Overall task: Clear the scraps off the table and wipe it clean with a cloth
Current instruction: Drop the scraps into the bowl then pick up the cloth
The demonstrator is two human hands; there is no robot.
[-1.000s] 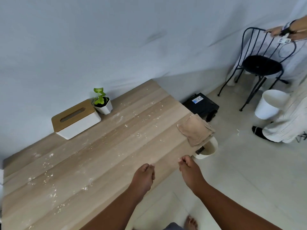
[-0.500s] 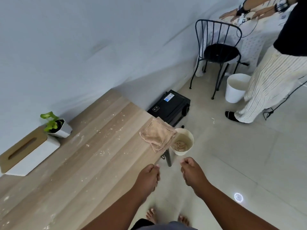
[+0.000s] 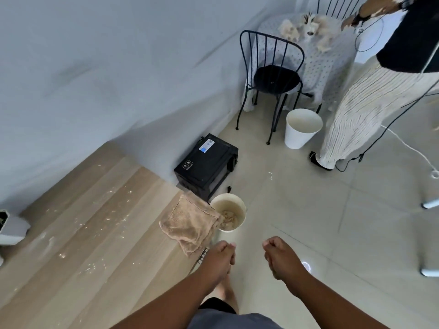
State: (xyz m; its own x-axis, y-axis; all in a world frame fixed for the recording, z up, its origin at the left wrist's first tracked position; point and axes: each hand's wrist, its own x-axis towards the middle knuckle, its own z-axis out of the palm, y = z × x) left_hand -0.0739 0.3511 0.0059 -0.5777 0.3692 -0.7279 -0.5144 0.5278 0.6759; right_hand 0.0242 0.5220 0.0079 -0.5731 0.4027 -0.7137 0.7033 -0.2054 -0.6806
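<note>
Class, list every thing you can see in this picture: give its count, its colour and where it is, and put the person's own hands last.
table: one, light wood, lower left
scraps: many, pale, scattered over the table
cloth: one, tan, crumpled at the table's corner
small bin: one, white, on the floor beside that corner, scraps inside
black case: one, on the floor by the wall
chair: one, black metal, far corner
large bin: one, white, beside the chair
second person: one, striped pale garment, far right
left hand: one, fingers curled, empty
right hand: one, fingers curled, empty
</note>
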